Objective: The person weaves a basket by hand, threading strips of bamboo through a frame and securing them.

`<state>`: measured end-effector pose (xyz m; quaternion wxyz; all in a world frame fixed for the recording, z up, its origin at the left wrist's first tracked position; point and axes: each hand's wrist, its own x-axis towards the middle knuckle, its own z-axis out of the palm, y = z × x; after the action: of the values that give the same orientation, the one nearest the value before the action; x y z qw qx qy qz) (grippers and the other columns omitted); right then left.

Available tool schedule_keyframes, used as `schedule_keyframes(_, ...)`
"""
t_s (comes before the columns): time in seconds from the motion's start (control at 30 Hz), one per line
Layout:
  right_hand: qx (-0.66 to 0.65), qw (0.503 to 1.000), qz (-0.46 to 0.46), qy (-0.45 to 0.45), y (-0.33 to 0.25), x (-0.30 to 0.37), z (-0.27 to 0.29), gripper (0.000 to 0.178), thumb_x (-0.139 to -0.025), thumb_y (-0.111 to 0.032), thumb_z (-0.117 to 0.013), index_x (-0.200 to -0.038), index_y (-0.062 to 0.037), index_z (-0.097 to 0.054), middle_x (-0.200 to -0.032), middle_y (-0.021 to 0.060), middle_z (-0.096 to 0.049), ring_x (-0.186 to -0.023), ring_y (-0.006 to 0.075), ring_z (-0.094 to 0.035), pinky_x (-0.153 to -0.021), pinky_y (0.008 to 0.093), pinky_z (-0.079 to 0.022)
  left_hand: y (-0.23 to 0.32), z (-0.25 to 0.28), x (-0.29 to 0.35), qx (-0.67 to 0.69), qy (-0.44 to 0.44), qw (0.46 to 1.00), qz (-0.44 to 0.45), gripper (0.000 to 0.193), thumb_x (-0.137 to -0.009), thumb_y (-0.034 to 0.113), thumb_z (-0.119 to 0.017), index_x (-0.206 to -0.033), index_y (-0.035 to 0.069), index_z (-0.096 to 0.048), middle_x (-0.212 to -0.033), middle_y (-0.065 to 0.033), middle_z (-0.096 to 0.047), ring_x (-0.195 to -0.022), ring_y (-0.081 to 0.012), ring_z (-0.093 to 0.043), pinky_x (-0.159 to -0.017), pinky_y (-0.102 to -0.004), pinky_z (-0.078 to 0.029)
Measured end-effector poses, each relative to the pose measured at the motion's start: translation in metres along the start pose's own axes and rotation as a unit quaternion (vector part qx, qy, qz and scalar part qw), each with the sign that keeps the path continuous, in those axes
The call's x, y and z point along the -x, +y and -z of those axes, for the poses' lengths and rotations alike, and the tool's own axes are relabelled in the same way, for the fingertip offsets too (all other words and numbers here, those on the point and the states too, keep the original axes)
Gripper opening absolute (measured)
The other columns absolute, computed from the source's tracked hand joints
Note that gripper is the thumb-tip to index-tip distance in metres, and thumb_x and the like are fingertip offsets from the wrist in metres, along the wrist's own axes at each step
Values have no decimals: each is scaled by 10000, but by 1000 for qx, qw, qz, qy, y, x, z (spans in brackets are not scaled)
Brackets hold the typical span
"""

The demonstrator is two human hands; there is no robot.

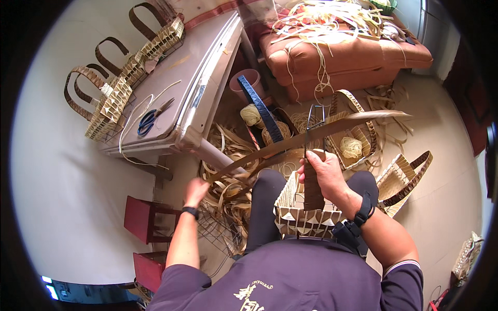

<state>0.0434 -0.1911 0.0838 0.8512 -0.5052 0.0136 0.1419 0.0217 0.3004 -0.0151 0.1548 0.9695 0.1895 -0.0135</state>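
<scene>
A small woven basket (306, 224) in cream and brown stands on my lap between my knees. Its tall handle is a bare wire frame (315, 115) at the top and is wrapped in dark brown strip (313, 189) lower down. My right hand (327, 173) is closed around the handle where the wrapping ends. Out to the left, my left hand (196, 193), somewhat blurred, grips a long flat brown strip (275, 147). The strip runs from that hand up past the handle, and its far end sticks out to the right.
On the table (199, 62) at left lie scissors (154, 118), a cream cord and several handled baskets (109, 109). Loose strips (228, 194) heap on the floor by my left knee. More baskets (404, 181) stand ahead and right. A padded orange seat (342, 62) bears pale strips.
</scene>
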Motion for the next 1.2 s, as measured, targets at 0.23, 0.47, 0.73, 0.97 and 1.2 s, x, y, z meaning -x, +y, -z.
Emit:
schedule_keyframes(0.23, 11, 1000, -5, 2, -3, 0, -2, 297, -1073, -262, -585, -954, -1, -659, -764, 105, -704, -602, 168, -681, -586, 316, -584, -237, 9, 93, -177, 63, 871, 454, 465, -910, 478, -700, -1162, 95, -781, -1232, -148, -743, -1156, -353, -701, -985, -579, -507)
schedule_keyframes(0.47, -1, 999, -13, -31, -7, -1, -19, 303, -1075, -270, -586, -940, -10, -661, -748, 95, -700, -593, 159, -675, -580, 308, -579, -164, -17, 58, -129, 161, 956, 209, 408, -871, 410, -697, -1101, 80, -764, -1122, -165, -742, -1034, -335, -722, -896, -466, -552)
schedule_keyframes(0.73, 21, 999, -8, 28, -7, 0, 14, 319, -1081, -304, -592, -963, -16, -662, -752, 91, -706, -581, 157, -672, -559, 301, -566, 290, -6, 92, 563, -393, 718, -115, 374, -1125, 397, -488, -1073, 66, -654, -764, 91, -502, -676, -18, -435, -594, -187, -356)
schedule_keyframes(0.97, 24, 998, 57, 17, -8, -13, 10, 309, -1083, -276, -590, -951, -7, -665, -758, 83, -711, -575, 151, -663, -534, 281, -554, 329, -11, 76, 702, -550, 438, 118, 528, -1015, 592, -583, -1004, 66, -624, -856, -50, -669, -769, -183, -671, -514, -201, -464)
schedule_keyframes(1.2, 5, 1000, 3, 25, 4, -4, 0, 311, -1081, -279, -590, -918, -29, -680, -748, 70, -706, -570, 132, -658, -532, 287, -552, 321, -6, 78, 775, -442, 414, 179, 394, -1031, 444, -652, -837, 113, -562, -717, 30, -463, -617, -84, -446, -507, -195, -386)
